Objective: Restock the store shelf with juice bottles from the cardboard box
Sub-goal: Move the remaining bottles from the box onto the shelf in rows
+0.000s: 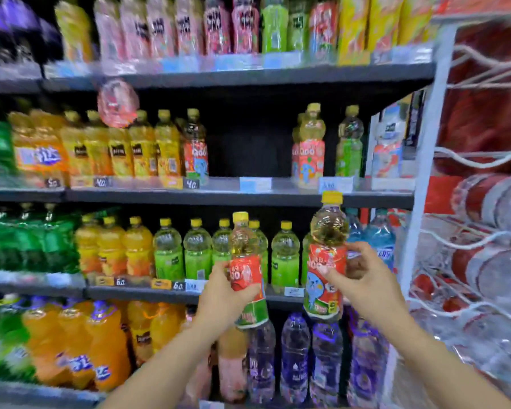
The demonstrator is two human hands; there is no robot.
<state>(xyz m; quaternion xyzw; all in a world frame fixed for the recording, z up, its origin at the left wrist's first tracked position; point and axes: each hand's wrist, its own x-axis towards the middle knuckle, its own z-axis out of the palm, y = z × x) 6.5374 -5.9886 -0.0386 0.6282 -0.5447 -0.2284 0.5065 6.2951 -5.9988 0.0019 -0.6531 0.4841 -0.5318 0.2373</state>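
My left hand (pixel 223 293) grips a juice bottle (pixel 246 261) with a yellow cap and a red and green label, held upright in front of the lower shelves. My right hand (pixel 359 278) holds a second bottle of the same kind (pixel 326 252), slightly higher and to the right. Both bottles hang in the air below the middle shelf (pixel 248 193). That shelf has a dark gap (pixel 248 149) between one matching bottle on the left (pixel 195 146) and a matching group on the right (pixel 309 143). The cardboard box is out of view.
Shelves above and below are packed with orange, green, pink and purple drink bottles. A green-labelled bottle (pixel 349 143) stands right of the gap. A white wire rack (pixel 466 231) with wrapped packs of large bottles stands at the right.
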